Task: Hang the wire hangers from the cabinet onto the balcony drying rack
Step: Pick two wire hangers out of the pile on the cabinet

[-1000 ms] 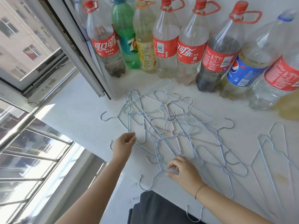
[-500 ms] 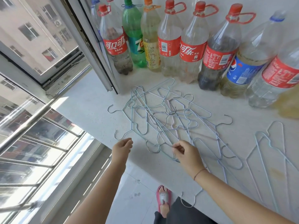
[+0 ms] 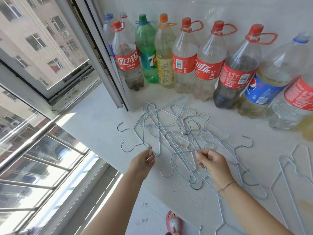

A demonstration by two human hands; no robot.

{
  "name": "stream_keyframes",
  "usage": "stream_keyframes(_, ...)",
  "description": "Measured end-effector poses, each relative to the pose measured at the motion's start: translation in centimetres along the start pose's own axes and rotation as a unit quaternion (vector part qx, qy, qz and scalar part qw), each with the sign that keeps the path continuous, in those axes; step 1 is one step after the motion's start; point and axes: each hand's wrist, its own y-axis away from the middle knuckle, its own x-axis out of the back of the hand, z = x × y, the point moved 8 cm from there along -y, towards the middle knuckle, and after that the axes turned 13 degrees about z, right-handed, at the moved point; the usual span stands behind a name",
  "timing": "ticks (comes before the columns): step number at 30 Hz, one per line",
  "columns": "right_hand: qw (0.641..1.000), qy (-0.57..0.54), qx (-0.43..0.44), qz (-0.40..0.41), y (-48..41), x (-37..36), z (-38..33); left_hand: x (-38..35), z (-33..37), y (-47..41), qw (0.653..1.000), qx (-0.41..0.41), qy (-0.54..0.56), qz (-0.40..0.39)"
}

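A tangled pile of pale blue wire hangers [image 3: 177, 133] lies on the white countertop [image 3: 94, 119]. My left hand [image 3: 143, 162] reaches the pile's near left side, and its fingertips pinch the neck of a hanger [image 3: 135, 146] whose hook points left. My right hand [image 3: 212, 164] is over the near middle of the pile, fingers curled, pinching a thin wire of another hanger. A smaller group of hangers [image 3: 291, 168] lies apart at the right. I cannot make out a drying rack for certain.
Several large plastic bottles [image 3: 184, 65] line the wall behind the pile. An open window frame [image 3: 101, 56] stands at the counter's left end, with a steel bar [image 3: 33, 141] and window grille below it. A foot in a pink sandal [image 3: 173, 223] is on the floor.
Both hands have moved up and further into the pile. The left hand went from hovering to touching a hanger's neck. The right hand now pinches a wire. The view has tilted up.
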Motion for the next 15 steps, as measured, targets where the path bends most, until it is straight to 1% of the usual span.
stream_keyframes(5, 1.000, -0.016, 0.011, -0.011, -0.5, -1.0, -1.7, -1.9, 1.8, 1.1, 0.997, -0.042, -0.024, -0.055)
stream_keyframes(11, 0.998, -0.063, 0.026, -0.014, -0.6, -1.6, -3.9, -2.9, 3.9, 3.4, 0.992, -0.099, -0.035, -0.075)
stream_keyframes(15, 0.995, -0.077, 0.043, -0.040, 0.4, -1.6, -5.4, -2.0, 4.3, 6.3, 0.988, -0.130, -0.017, -0.083)
